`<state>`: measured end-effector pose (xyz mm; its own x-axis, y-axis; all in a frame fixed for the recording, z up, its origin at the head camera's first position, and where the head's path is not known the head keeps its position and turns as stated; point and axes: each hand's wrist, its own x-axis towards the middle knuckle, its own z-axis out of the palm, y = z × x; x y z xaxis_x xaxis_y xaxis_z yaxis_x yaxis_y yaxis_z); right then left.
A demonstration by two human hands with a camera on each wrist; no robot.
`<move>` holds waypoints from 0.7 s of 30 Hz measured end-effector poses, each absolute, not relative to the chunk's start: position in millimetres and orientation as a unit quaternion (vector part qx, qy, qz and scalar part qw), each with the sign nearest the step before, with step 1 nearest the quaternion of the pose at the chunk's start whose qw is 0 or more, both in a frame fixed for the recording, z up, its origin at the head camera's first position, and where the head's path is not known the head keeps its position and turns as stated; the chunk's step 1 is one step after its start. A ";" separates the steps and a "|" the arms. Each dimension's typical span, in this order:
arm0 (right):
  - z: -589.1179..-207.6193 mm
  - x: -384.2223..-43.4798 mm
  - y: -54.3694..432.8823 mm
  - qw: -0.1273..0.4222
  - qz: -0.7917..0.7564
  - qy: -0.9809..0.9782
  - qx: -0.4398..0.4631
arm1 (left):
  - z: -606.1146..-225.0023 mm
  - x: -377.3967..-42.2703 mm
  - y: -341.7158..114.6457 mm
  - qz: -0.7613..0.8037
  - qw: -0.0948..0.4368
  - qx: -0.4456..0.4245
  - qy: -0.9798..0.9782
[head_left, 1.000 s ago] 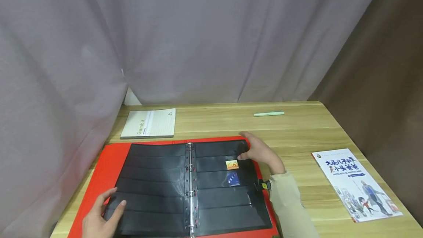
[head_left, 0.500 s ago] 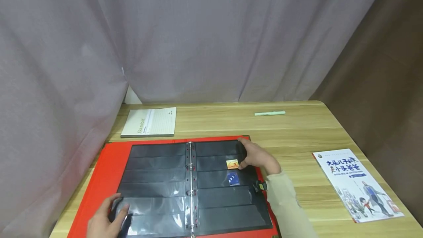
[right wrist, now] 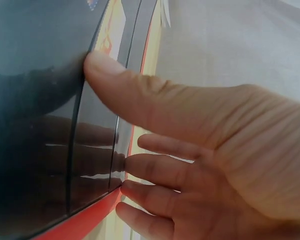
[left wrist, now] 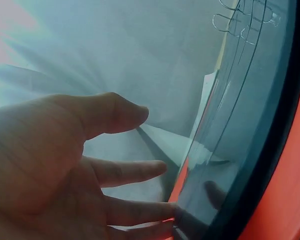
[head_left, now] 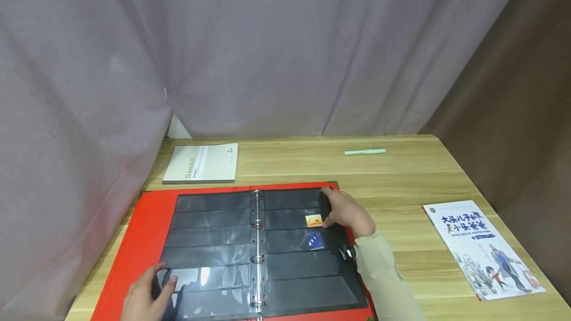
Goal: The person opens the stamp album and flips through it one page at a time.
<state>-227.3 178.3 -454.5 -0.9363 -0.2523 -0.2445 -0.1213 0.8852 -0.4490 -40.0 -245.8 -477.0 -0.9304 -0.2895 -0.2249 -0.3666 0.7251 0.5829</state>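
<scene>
A red ring binder [head_left: 129,241] lies spread on the table, with black pocket pages held by metal rings [head_left: 256,241]. My left hand [head_left: 144,296] is at the lower outer edge of the left page [head_left: 209,234], fingers spread; in the left wrist view its thumb [left wrist: 115,114] stands apart from the page. On the right page [head_left: 308,291] sit an orange-and-yellow stamp [head_left: 314,220] and, below it, a blue stamp [head_left: 314,240]. My right hand [head_left: 350,213] rests at that page's upper outer edge, its thumb [right wrist: 107,67] touching the page beside the orange stamp.
Behind the binder lies a "Gambit" notepad [head_left: 200,163] at the left, and a pale green pen [head_left: 365,152] farther right. A picture book [head_left: 484,249] is near the table's right edge. Grey curtain [head_left: 276,53] hangs behind the table.
My left hand has shifted a little right, and the left page's outer edge has moved inward, its lower part now shining with glare. My right thumb has slid down beside the orange stamp.
</scene>
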 end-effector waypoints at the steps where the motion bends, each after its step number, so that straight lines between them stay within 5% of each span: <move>1: -454.7 -227.3 178.4 0.149 -0.214 0.961 -0.098 | -477.8 -39.5 -246.2 0.326 0.047 -0.168 0.929; 7: -456.1 -226.3 180.7 0.147 -0.205 0.962 -0.103 | -479.0 -37.1 -243.4 0.310 -0.070 -0.087 0.944; 15: -455.6 -223.9 181.2 0.143 -0.196 0.964 -0.110 | -466.1 -57.9 -218.9 0.311 0.007 -0.090 0.946; 21: -453.4 -223.1 178.1 0.144 -0.189 0.965 -0.111 | -465.5 -71.4 -204.0 0.298 -0.003 -0.057 0.953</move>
